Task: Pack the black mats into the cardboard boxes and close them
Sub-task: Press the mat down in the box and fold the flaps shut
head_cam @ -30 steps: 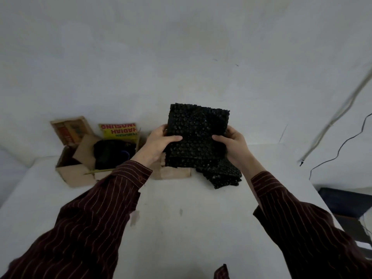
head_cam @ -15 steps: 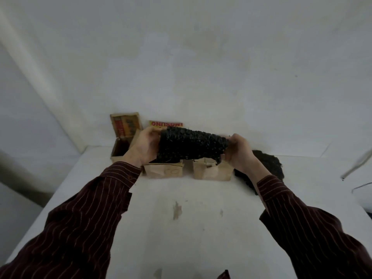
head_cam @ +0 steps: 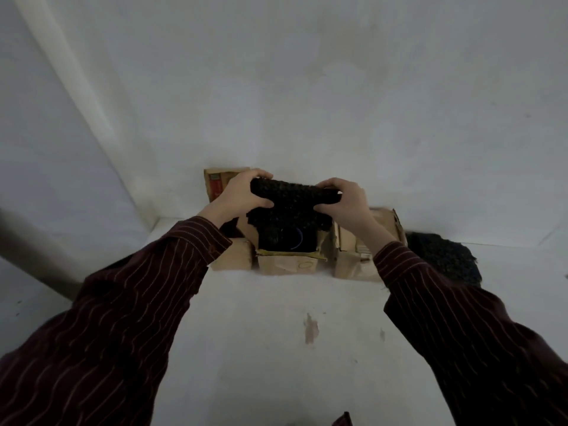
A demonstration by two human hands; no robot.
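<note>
Walls (head_cam: pixel 307 87): white.
Table (head_cam: pixel 276 370): white, stained; cardboard boxes (head_cam: pixel 287 266) at far edge.
Hands: left hand (head_cam: pixel 239 192), right hand (head_cam: pixel 347 201) grip black mat (head_cam: pixel 295 195).

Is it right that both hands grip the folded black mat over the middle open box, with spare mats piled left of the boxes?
Wrong side: the head view shows the spare mats piled right of the boxes. The left hand and right hand do grip the folded black mat over the middle open box.
</note>
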